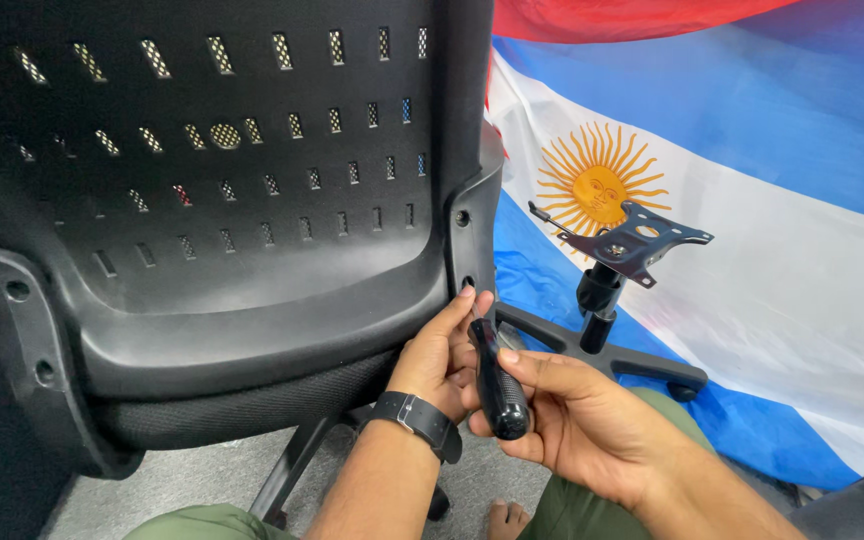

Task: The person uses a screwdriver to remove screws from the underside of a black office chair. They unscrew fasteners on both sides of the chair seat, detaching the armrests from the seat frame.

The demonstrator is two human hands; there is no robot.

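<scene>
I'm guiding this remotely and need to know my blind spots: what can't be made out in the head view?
- Tip of the screwdriver: hidden behind the left hand at the chair back bracket.
- Any screw in the lower hole: too dark to tell.
- Chair base: far legs cut off behind the chair.
- Right hand fingertips: tucked under the handle.

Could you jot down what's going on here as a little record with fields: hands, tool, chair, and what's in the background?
Left hand: left hand, a dark band on its wrist, fingertips at the lower hole in the chair backrest side bracket
Right hand: right hand in a grip on a screwdriver
Tool: black handle, shaft pointing up toward the hole
Chair: black plastic backrest with slotted holes, standing upright
Background: chair base with a metal mounting plate on top, resting on a blue and white flag with a sun emblem
</scene>
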